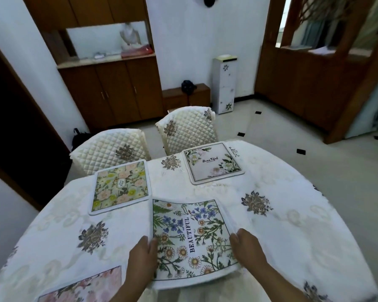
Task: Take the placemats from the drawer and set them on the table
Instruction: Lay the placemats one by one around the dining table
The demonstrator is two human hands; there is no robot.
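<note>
A placemat with blue flowers, daisies and the word BEAUTIFUL (pixel 192 238) is held just over the near middle of the table (pixel 292 214). My left hand (pixel 141 260) grips its left edge and my right hand (pixel 248 249) grips its right edge. A yellow-green floral placemat (pixel 120 186) lies flat at the far left. A pale placemat with white flowers (pixel 213 163) lies flat at the far right. A pink floral placemat (pixel 83 288) shows at the near left edge, partly cut off. The drawer is out of view.
Two chairs with quilted cream covers (pixel 111 147) (pixel 188 127) stand at the table's far side. Behind them are a brown cabinet (pixel 109 88), a low wooden stand (pixel 186 97) and a white floral floor unit (pixel 225 83). Tiled floor lies to the right.
</note>
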